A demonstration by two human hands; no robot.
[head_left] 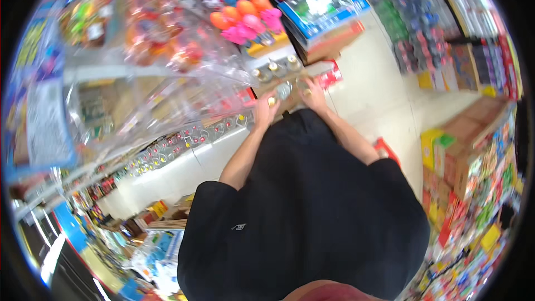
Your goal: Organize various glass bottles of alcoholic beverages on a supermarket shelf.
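Observation:
My left hand (pixel 264 110) is curled around a small bottle with a gold cap (pixel 271 101). My right hand (pixel 314 97) grips another gold-capped bottle (pixel 307 92), its body mostly hidden by the fingers. Between the two hands is a clear glass-like item (pixel 284 90), too blurred to name exactly. Both hands are over a brown cardboard box (pixel 288 103) in front of my body. Just beyond them, several clear bottles with pale gold caps (pixel 273 66) stand in a row.
Orange and pink toys (pixel 246 10) and a blue-edged box (pixel 326 6) lie beyond the bottles. Plastic-wrapped goods (pixel 163 29) hang on the left. Clear jugs with red and yellow caps (pixel 196 136) line the floor. Drink packs (pixel 418 21) and cartons (pixel 455 150) are at right.

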